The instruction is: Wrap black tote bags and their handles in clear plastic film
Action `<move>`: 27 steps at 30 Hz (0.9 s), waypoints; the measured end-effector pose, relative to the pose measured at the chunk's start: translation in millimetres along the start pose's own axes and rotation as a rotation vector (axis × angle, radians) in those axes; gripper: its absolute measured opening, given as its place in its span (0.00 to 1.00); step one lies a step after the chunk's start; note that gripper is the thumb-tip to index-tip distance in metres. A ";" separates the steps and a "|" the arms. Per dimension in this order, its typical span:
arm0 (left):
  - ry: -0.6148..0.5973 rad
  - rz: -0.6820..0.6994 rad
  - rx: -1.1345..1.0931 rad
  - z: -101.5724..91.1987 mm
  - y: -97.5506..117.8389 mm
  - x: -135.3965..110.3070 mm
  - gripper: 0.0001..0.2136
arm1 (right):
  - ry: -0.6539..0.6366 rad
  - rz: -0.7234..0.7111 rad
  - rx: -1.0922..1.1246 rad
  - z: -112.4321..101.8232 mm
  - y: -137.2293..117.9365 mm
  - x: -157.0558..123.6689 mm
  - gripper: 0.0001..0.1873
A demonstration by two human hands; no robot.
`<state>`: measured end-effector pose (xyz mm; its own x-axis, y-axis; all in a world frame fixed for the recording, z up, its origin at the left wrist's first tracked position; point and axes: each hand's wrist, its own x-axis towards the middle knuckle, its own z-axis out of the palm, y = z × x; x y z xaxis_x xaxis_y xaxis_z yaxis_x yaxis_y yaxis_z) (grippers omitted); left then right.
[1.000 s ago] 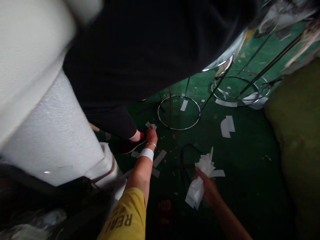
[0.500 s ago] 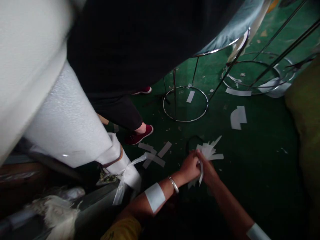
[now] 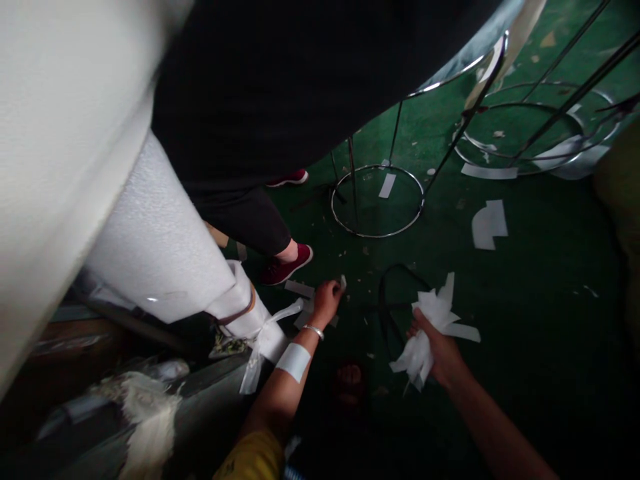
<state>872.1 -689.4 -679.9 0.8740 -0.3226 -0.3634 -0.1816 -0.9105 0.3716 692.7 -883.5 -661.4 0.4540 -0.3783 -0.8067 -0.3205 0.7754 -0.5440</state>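
The right hand [image 3: 437,343], at four o'clock from the centre of the view, held a bunch [image 3: 437,307] of white strips; its grip was closed around the middle, with loose ends fanning out toward one, three and seven o'clock. The left hand [image 3: 327,301] was at six o'clock, just below centre, its grip narrow, pinching a pale scrap [image 3: 343,283]. More strips [image 3: 299,288] lay on the green floor [image 3: 545,280] at ten o'clock from that hand, some partly hidden behind it. Between the hands a black strap [image 3: 383,313] lay looped on the floor. From the left hand, another person's red shoe [image 3: 295,263] was near at eleven o'clock, and a metal ring [image 3: 377,237] at one, a white slip [image 3: 387,186] within its outline. A notched sheet [image 3: 490,227] lay at one o'clock from the right hand. A white roll [image 3: 165,253] slanted at nine o'clock from centre.
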 end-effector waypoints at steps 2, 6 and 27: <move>0.014 -0.011 0.040 -14.6 -0.8 5.1 0.08 | 0.035 0.009 0.039 -2.1 1.6 -3.1 0.23; 0.058 -0.126 0.217 -45.5 -17.4 9.0 0.15 | 0.038 0.019 0.080 -5.6 1.9 -8.7 0.22; -0.129 -0.114 0.457 -32.4 -11.1 -34.7 0.14 | 0.089 0.034 0.023 -16.8 -5.9 -21.9 0.25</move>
<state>858.4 -659.8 -643.7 0.8421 -0.2176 -0.4935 -0.2928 -0.9529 -0.0794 670.6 -888.2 -644.4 0.3676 -0.3939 -0.8424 -0.3152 0.7995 -0.5114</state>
